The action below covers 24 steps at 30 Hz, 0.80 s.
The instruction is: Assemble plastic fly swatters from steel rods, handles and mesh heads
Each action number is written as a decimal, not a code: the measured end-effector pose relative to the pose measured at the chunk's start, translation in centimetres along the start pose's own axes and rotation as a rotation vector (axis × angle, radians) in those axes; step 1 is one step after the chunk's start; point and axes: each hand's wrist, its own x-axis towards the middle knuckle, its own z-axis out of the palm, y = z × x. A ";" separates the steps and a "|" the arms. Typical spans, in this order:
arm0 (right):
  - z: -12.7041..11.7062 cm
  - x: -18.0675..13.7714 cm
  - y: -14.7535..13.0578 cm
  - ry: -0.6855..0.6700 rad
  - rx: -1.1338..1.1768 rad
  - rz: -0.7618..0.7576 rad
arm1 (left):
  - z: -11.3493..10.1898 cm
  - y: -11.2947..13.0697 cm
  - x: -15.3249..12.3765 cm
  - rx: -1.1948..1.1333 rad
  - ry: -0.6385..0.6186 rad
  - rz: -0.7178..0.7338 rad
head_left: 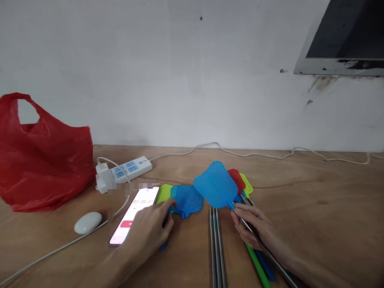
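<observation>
My right hand (255, 230) is closed round the metal rod of a blue fly swatter (216, 185), whose mesh head is tilted up above the table. Behind that head lie a red swatter head (237, 178) and a yellow-green one (247, 184). My left hand (150, 234) rests with curled fingers on the handle of another blue swatter head (187, 200), with a yellow-green head (164, 193) beside it. Three bare metal rods (216, 248) lie between my hands. Green and blue handles (261, 270) show under my right wrist.
A phone (135, 214) with a lit timer screen lies just left of my left hand. A white power strip (127, 170), charger cable and white oval device (88, 222) lie further left, by a red plastic bag (45, 160). The wooden table (315, 208) meets a white wall.
</observation>
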 end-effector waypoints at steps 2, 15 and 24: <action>0.0 0.1 0.1 -0.044 0.008 0.024 | 0.0 0.1 -0.1 -0.037 0.008 0.011; 0.2 0.0 0.3 -0.236 -0.042 0.140 | -0.3 0.9 -0.6 -0.703 0.180 0.046; 0.5 -0.7 0.1 -0.286 -0.198 0.136 | 0.0 1.3 -0.5 -1.262 -0.029 -0.006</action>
